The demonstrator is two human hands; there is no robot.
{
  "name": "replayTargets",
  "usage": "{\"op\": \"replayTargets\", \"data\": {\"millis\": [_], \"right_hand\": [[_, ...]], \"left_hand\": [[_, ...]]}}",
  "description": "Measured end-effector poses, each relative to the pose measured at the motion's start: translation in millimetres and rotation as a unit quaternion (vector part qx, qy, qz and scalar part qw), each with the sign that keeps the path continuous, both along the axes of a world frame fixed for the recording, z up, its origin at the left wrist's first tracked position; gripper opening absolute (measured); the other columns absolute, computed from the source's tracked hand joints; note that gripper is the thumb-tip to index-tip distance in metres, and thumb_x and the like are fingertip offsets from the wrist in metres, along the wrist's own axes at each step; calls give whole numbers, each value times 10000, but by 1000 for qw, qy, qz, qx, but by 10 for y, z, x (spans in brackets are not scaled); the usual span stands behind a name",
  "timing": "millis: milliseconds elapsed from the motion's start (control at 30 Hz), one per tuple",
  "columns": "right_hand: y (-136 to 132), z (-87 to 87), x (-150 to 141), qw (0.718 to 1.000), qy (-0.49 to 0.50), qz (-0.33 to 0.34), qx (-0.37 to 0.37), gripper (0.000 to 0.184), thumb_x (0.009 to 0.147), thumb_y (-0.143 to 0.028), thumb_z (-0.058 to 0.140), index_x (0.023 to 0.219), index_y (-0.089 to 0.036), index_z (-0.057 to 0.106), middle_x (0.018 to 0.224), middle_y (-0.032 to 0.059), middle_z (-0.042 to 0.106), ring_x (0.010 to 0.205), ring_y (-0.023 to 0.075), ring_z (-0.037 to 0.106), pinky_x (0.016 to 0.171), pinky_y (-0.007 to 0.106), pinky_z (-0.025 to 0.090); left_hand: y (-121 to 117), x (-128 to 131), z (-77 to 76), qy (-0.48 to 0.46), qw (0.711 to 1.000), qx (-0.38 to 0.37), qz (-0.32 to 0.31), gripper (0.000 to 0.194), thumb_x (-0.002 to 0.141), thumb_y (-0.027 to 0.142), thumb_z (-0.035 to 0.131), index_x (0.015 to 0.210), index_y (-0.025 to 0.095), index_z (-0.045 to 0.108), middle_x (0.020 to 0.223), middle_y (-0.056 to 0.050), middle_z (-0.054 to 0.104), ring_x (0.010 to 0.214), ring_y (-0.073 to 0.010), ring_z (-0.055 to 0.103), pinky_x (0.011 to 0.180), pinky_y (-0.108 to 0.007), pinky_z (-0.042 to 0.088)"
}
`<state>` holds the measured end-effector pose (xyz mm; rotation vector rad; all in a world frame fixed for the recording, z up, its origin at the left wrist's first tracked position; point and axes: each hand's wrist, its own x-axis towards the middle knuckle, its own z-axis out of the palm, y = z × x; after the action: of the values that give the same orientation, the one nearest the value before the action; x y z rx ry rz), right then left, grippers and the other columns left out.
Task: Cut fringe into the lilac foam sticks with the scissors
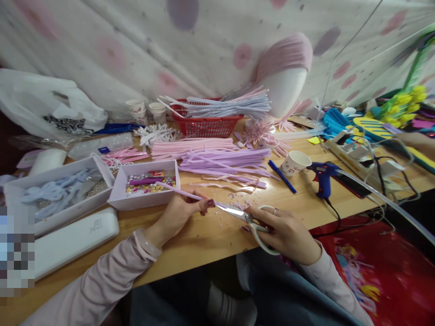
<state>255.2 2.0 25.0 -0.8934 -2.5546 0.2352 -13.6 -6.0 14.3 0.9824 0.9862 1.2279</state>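
My left hand (183,213) pinches a pink pipe cleaner (176,191) that slants up to the left over the wooden table (210,235). My right hand (285,231) grips white-handled scissors (253,222), fingers through the loops. The blades point left and meet the pipe cleaner's end just beside my left fingertips. Small pink trimmings (238,203) lie on the table under the blades.
Piles of pink and lilac pipe cleaners (217,156), a red basket (207,124), white trays of beads (146,183) and blue pieces (57,194), a paper cup (295,162), a blue pen (282,176), a blue glue gun (322,174), a power strip with cables (353,151), a foam head (285,86).
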Motion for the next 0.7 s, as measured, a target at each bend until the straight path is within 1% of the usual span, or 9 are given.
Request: {"op": "replayTargets", "data": {"millis": [133,200,300,433,567,633,700], "right_hand": [[1,15,-11,1000,3,-15,5,328,945,-341,543,1212,-180,642,879,72,737,699,165,683,613,248,511],[2,23,-10,999,23,-31,5,316,938,-355,547,1177,-182,661,849,66,735,662,155,670,585,240,499],[6,34,9,997,49,-53,-20,323,897,-376,600,1135,-170,672,767,52,699,612,139,623,551,238,473],[13,51,26,996,46,-58,-46,369,861,-377,652,1164,-166,654,728,30,640,615,134,584,568,252,459],[13,70,7,997,35,-44,-43,355,879,-369,626,1162,-159,658,752,45,651,636,142,595,562,255,459],[14,77,5,998,26,-52,-36,350,880,-364,618,1163,-162,659,762,50,656,643,147,601,553,254,459],[15,83,16,998,16,-62,-27,356,874,-361,619,1175,-174,657,775,52,661,652,153,608,555,257,465]], "left_hand": [[8,-4,4,-4,1000,-9,-1,322,549,384,891,610,132,699,534,5,604,473,-84,495,464,-216,413],[13,-1,10,-5,1000,-12,3,341,535,393,895,602,129,689,532,7,599,466,-84,495,452,-216,419],[13,12,15,-15,1000,-20,12,352,519,386,904,601,129,678,543,8,611,459,-79,504,442,-208,422],[7,23,3,-18,999,-18,24,351,510,375,909,617,129,683,555,1,627,472,-84,524,451,-208,435],[12,8,-13,9,999,-8,29,301,524,328,903,641,139,700,557,8,624,490,-92,537,485,-219,451],[13,-5,-3,42,999,-1,28,258,548,302,889,660,148,715,566,6,631,500,-97,543,503,-226,461],[8,-16,18,76,997,15,23,215,576,287,868,670,156,726,621,-9,658,514,-101,550,512,-236,472]]}}
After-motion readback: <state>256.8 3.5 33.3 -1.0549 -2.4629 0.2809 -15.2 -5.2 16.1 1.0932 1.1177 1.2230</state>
